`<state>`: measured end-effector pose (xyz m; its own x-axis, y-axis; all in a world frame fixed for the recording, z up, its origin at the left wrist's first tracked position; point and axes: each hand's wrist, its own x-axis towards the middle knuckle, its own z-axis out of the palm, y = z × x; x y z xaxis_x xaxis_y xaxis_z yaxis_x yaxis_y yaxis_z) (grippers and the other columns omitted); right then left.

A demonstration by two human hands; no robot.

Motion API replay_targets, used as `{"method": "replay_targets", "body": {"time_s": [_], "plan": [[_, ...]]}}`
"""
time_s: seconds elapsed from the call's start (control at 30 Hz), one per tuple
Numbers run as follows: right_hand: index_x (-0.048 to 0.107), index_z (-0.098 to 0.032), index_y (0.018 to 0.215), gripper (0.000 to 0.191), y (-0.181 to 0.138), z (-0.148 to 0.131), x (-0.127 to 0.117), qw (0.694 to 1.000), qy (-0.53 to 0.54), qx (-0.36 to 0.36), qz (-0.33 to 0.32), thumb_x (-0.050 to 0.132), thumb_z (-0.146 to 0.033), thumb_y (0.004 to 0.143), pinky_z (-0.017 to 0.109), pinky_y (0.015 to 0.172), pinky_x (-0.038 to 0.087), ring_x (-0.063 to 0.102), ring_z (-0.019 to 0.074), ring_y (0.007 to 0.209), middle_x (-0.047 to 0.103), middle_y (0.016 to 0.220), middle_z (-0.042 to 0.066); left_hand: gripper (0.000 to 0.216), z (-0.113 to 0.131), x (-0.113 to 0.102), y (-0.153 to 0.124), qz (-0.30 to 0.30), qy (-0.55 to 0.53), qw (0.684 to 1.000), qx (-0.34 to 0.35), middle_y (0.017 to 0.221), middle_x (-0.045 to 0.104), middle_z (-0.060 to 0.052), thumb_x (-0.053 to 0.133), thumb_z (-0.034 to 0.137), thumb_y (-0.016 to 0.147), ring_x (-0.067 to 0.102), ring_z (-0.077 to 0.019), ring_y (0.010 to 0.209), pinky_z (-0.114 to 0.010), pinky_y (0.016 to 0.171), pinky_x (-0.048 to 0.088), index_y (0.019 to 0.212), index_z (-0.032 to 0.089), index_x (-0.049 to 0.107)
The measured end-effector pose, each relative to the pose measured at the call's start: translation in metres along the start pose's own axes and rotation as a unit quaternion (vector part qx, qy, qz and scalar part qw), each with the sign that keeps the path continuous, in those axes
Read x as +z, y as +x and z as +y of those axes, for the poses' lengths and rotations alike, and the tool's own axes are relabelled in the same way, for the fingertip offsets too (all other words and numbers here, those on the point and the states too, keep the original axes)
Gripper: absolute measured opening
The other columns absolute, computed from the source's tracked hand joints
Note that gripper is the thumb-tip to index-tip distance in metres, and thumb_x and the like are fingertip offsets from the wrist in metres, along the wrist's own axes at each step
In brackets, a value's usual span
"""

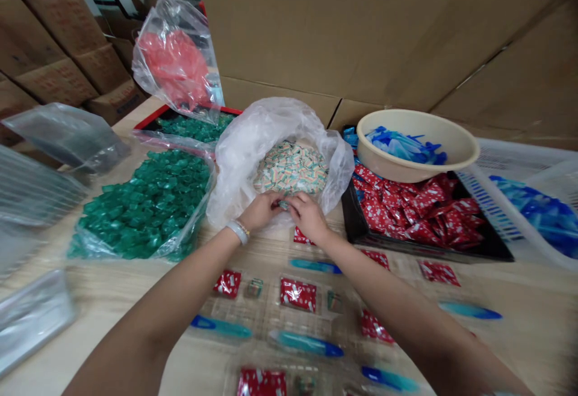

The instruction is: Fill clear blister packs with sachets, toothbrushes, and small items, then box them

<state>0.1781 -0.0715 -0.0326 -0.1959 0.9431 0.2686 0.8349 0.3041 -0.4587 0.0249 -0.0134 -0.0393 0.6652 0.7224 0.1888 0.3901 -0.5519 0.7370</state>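
The left hand (262,210) and right hand (310,220) meet at the near edge of a white plastic bag (237,170), each grip pinched, fingertips together, on a small piece (283,204) (blurred, though it seems to match the printed pieces (293,167) inside). Nearer on the counter (533,306) lie red packets (298,294) and blue plastic items (309,343); green pieces (144,203) fill a clear bag at left.

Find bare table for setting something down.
Left: table between the green pieces, plastic pack and left forearm. Right: beyond the rightmost blue tool, in front of the white basket. Crowded: centre, with red packets; back, with white bag and black tray.
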Motion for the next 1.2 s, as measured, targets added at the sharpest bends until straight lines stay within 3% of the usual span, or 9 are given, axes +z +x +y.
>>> {"method": "replay_targets", "body": {"time_s": [0.1, 0.43, 0.6, 0.73, 0.97, 1.2], "plan": [[0.060, -0.017, 0.094, 0.022, -0.002, 0.004, 0.001, 0.999, 0.006, 0.042, 0.019, 0.048, -0.014, 0.076, 0.031, 0.077, 0.039, 0.050, 0.0187, 0.085, 0.056, 0.088, 0.007, 0.019, 0.000, 0.001, -0.001, 0.008, 0.002, 1.000, -0.003, 0.082, 0.059, -0.003, 0.054, 0.015, 0.072, 0.053, -0.0123, 0.070, -0.023, 0.067, 0.042, 0.090, 0.013, 0.061], [0.059, -0.018, 0.084, 0.013, -0.002, 0.007, 0.006, 0.998, 0.047, 0.033, 0.021, 0.053, -0.012, 0.074, 0.029, 0.074, 0.038, 0.054, 0.0156, 0.077, 0.061, 0.080, 0.003, 0.017, 0.000, 0.004, -0.006, 0.034, -0.007, 0.999, -0.011, 0.077, 0.056, -0.002, 0.053, 0.015, 0.071, 0.051, -0.0117, 0.067, -0.023, 0.063, 0.041, 0.088, 0.014, 0.054], [0.060, -0.018, 0.075, 0.010, -0.002, 0.008, 0.008, 0.998, 0.051, 0.028, 0.013, 0.052, -0.013, 0.074, 0.029, 0.073, 0.038, 0.053, 0.0158, 0.078, 0.059, 0.078, 0.003, 0.012, 0.002, 0.002, -0.006, 0.015, 0.009, 1.000, 0.000, 0.075, 0.055, -0.001, 0.052, 0.013, 0.071, 0.050, -0.0119, 0.067, -0.023, 0.064, 0.040, 0.082, 0.015, 0.055], [0.061, -0.019, 0.079, 0.011, -0.001, 0.008, 0.008, 0.998, 0.041, 0.040, 0.026, 0.053, -0.014, 0.074, 0.030, 0.074, 0.038, 0.052, 0.0164, 0.080, 0.058, 0.083, 0.005, 0.012, 0.003, 0.001, -0.005, 0.008, 0.022, 1.000, 0.018, 0.078, 0.057, -0.003, 0.052, 0.014, 0.072, 0.051, -0.0131, 0.072, -0.024, 0.068, 0.041, 0.082, 0.015, 0.057], [0.061, -0.018, 0.074, 0.008, 0.004, 0.008, 0.009, 0.995, 0.061, 0.074, 0.033, 0.057, -0.012, 0.070, 0.028, 0.070, 0.040, 0.053, 0.0150, 0.074, 0.057, 0.074, 0.003, 0.013, 0.001, 0.001, -0.003, 0.011, 0.021, 1.000, -0.003, 0.078, 0.058, -0.003, 0.053, 0.015, 0.071, 0.052, -0.0125, 0.069, -0.023, 0.065, 0.041, 0.083, 0.014, 0.058], [0.063, -0.018, 0.078, 0.017, 0.007, 0.014, 0.009, 0.994, 0.071, 0.063, 0.050, 0.050, -0.009, 0.072, 0.027, 0.072, 0.041, 0.053, 0.0145, 0.076, 0.059, 0.077, 0.003, 0.013, 0.003, 0.000, 0.001, -0.006, 0.037, 0.999, -0.007, 0.072, 0.056, -0.001, 0.051, 0.010, 0.067, 0.049, -0.0113, 0.064, -0.023, 0.062, 0.040, 0.077, 0.014, 0.058]]}}
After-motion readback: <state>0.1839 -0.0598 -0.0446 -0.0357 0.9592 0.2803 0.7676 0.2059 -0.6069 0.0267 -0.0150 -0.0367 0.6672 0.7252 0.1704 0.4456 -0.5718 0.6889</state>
